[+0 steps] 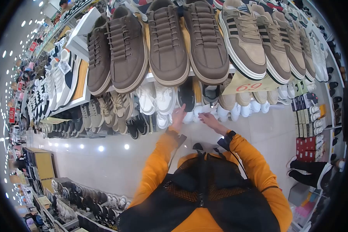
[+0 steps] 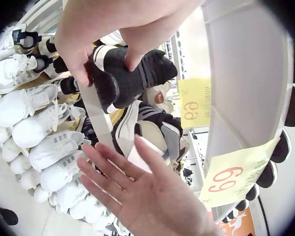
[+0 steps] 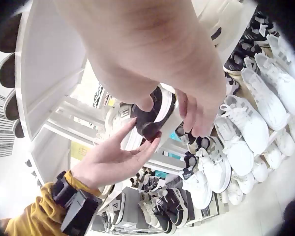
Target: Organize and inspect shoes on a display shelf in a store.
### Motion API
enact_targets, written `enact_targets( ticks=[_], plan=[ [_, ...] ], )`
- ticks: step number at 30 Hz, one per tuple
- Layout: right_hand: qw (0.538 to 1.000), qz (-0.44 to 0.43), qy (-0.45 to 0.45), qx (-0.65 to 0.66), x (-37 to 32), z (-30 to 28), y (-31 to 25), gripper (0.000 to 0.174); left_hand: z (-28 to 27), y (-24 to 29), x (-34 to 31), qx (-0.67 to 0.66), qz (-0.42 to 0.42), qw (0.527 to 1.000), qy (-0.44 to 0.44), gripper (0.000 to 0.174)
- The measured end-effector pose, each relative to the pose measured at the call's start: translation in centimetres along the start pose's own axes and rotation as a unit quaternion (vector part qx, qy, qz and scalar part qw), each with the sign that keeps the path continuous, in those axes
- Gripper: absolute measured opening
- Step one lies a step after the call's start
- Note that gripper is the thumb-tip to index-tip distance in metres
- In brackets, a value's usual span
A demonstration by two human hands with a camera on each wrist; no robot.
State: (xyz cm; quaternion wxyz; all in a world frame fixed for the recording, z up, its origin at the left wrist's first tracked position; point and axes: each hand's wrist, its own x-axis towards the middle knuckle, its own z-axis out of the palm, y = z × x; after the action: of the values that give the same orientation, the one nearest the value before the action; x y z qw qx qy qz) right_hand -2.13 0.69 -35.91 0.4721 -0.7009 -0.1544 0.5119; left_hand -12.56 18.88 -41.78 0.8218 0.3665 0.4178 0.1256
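Observation:
The left hand (image 1: 177, 118) (image 2: 123, 29) (image 3: 113, 158) grips the toe end of a black shoe (image 1: 186, 96) (image 2: 119, 76) (image 3: 148, 120), thumb on the upper and fingers at the sole edge. A white band runs around the shoe. Palm up with fingers extended, the right hand (image 1: 212, 121) (image 2: 142, 196) (image 3: 162, 64) is to the right of the left hand and holds nothing visible. Beyond its fingers in the left wrist view lies another black shoe with a pale sole and stripes (image 2: 150, 130).
Large brown shoes (image 1: 168, 46) and beige striped shoes (image 1: 245, 42) line the shelf above, over a yellow 69 price sign (image 1: 247, 86). White shoes (image 2: 59, 147) fill the racks alongside. Another person's dark-clothed legs (image 1: 309, 172) are at the right.

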Motion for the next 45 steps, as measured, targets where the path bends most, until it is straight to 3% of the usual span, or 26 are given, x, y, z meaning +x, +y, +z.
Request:
enact_targets(
  ticks=[1,3,5,8,10,13,15,17,20,21,23,25,27,29,31,33,34,35,37,39,40,41,43,45],
  plan=[
    [0.997,0.027,-0.038,0.069,-0.1,0.4,-1.1,0.071,0.0,0.1,0.4,0.015,-0.011,1.000,0.008,0.064],
    [0.992,0.031,-0.033,0.121,0.9,1.1,-1.5,0.071,1.2,1.7,-1.4,0.006,-0.017,0.999,-0.027,0.064],
    [0.984,0.037,-0.032,0.170,1.3,1.8,-2.3,0.071,2.2,2.9,-3.2,0.062,-0.032,0.997,-0.017,0.035],
    [0.968,0.041,-0.014,0.246,1.3,2.3,-3.0,0.063,3.0,3.2,-5.1,0.063,-0.046,0.996,-0.036,0.036],
    [0.965,-0.006,-0.051,0.255,1.8,1.9,-2.4,0.052,3.4,3.5,-6.3,0.055,-0.042,0.997,-0.035,0.037],
    [0.963,-0.021,-0.063,0.263,0.4,2.2,-3.1,0.062,2.7,3.1,-6.2,0.069,-0.036,0.996,-0.042,0.040],
    [0.958,-0.020,-0.069,0.278,-0.4,2.3,-3.1,0.060,2.2,3.0,-6.4,0.091,-0.036,0.994,-0.048,0.042],
    [0.953,-0.023,-0.070,0.294,-0.9,2.1,-3.2,0.057,1.6,4.0,-6.4,0.310,-0.040,0.947,-0.069,0.051],
    [0.957,0.009,-0.063,0.285,-2.4,1.7,-3.7,0.050,1.8,4.9,-7.8,0.353,-0.035,0.933,-0.058,0.062],
    [0.955,0.017,-0.071,0.288,-3.5,1.6,-4.6,0.045,2.5,5.7,-8.8,0.355,-0.035,0.932,-0.060,0.062],
    [0.953,0.024,-0.079,0.291,-4.8,1.2,-5.5,0.039,3.7,7.1,-10.7,0.146,0.044,0.980,-0.130,0.078],
    [0.920,0.000,-0.142,0.365,-5.9,0.2,-5.2,0.041,4.0,7.8,-11.1,0.106,0.061,0.985,-0.122,0.071],
    [0.930,0.003,-0.134,0.342,-7.6,-0.5,-5.6,0.039,4.3,8.8,-11.2,0.063,0.076,0.989,-0.113,0.064],
    [0.939,0.010,-0.128,0.318,-9.3,-1.8,-5.6,0.038,4.6,10.3,-10.8,0.009,0.086,0.982,-0.170,0.057],
    [0.974,0.020,-0.127,0.188,-10.8,-3.7,-5.4,0.038,5.3,12.1,-11.8,0.009,0.100,0.978,-0.181,0.055],
    [0.977,0.021,-0.145,0.154,-12.5,-5.5,-6.3,0.035,5.6,14.2,-13.3,-0.063,0.084,0.971,-0.213,0.052],
    [0.982,0.019,-0.144,0.119,-12.8,-7.0,-5.7,0.039,5.1,14.4,-13.3,-0.001,0.121,0.978,-0.167,0.049],
    [0.986,0.016,-0.144,0.086,-13.1,-8.2,-5.1,0.042,2.9,13.1,-11.2,0.009,0.106,0.981,-0.162,0.050],
    [0.987,0.001,-0.129,0.096,-13.1,-9.2,-4.0,0.045,1.2,13.0,-13.2,0.072,0.063,0.982,-0.165,0.051],
    [0.980,0.018,-0.012,0.197,-13.5,-9.5,-4.3,0.047,0.3,13.2,-15.2,0.106,0.015,0.977,-0.186,0.052],
    [0.983,0.000,-0.013,0.185,-12.9,-9.4,-4.6,0.053,0.3,13.3,-17.4,0.131,0.019,0.965,-0.226,0.054],
    [0.982,0.001,-0.013,0.187,-12.9,-8.8,-5.7,0.053,-1.0,11.8,-17.3,0.219,0.013,0.953,-0.207,0.059],
    [0.993,-0.018,0.070,0.092,-13.2,-7.1,-8.7,0.061,-0.4,11.3,-20.5,0.155,-0.080,0.947,-0.271,0.057],
    [0.995,-0.031,0.081,0.057,-11.4,-6.0,-9.1,0.063,-2.3,8.8,-21.3,0.146,-0.096,0.940,-0.294,0.056]
  ],
)
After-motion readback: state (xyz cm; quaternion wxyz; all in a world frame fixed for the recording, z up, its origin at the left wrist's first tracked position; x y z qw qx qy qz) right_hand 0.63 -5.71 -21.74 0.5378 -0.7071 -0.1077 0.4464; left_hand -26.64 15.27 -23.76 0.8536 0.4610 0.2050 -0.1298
